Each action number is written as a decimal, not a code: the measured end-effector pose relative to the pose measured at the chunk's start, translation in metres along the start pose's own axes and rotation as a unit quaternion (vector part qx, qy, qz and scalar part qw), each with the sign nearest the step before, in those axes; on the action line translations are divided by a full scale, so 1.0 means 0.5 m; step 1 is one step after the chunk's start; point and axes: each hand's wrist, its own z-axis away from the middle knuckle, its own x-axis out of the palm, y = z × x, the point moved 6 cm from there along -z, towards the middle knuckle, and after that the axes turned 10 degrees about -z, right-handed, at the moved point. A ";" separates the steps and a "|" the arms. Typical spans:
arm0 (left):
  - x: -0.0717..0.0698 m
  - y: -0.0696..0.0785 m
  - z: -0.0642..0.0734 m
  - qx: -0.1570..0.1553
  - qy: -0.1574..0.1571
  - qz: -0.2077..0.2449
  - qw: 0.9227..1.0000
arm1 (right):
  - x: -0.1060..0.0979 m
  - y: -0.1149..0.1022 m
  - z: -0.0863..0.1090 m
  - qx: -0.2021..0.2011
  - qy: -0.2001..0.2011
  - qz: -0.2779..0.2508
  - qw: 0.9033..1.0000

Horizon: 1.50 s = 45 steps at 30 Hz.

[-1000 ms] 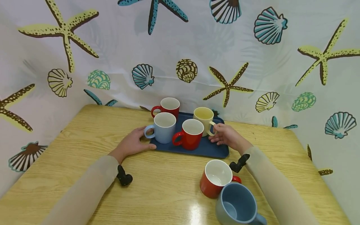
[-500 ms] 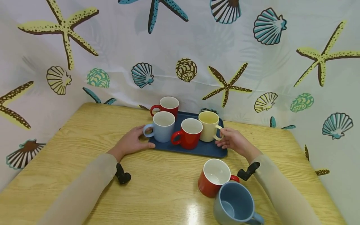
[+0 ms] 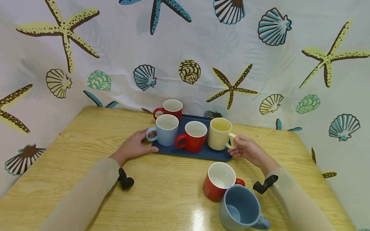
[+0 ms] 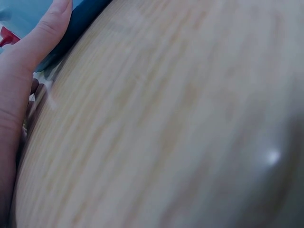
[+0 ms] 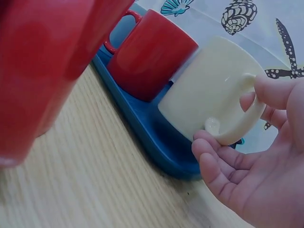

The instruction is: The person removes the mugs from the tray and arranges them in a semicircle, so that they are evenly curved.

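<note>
On a dark blue tray (image 3: 214, 156), my right hand (image 3: 248, 150) pinches the handle of a pale yellow mug (image 3: 218, 138) at the right end. The right wrist view shows thumb and fingers at that handle (image 5: 244, 124), the mug low over the tray. My left hand (image 3: 134, 146) rests at the tray's front left corner, its thumb (image 4: 50, 23) out straight along the edge. Its fingers reach behind a light blue mug's handle, partly hidden. The light blue mug (image 3: 167, 133), a red mug (image 3: 194, 139) and another red mug (image 3: 174, 110) stand on the tray.
A red mug with white inside (image 3: 213, 187) and a larger grey-blue mug (image 3: 238, 208) stand close together on the wooden table (image 3: 162, 186), near the right forearm. A cloth (image 3: 115, 48) printed with shells and starfish hangs right behind the tray.
My right hand has moved the yellow mug rightward and toward the tray's front, away from the red mug. My left hand stays at the tray corner.
</note>
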 end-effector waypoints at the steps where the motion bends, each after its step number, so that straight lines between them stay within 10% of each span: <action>1: 0.000 -0.001 0.000 -0.001 0.000 -0.001 1.000 | -0.002 0.001 0.004 -0.002 0.002 -0.001 1.000; 18: -0.010 -0.003 0.000 -0.005 0.002 -0.001 1.000 | -0.004 -0.004 0.062 -0.052 -0.083 -0.001 0.995; 45: -0.011 0.005 0.008 0.012 0.015 0.015 1.000 | 0.081 0.023 0.036 -0.065 -0.250 0.014 0.966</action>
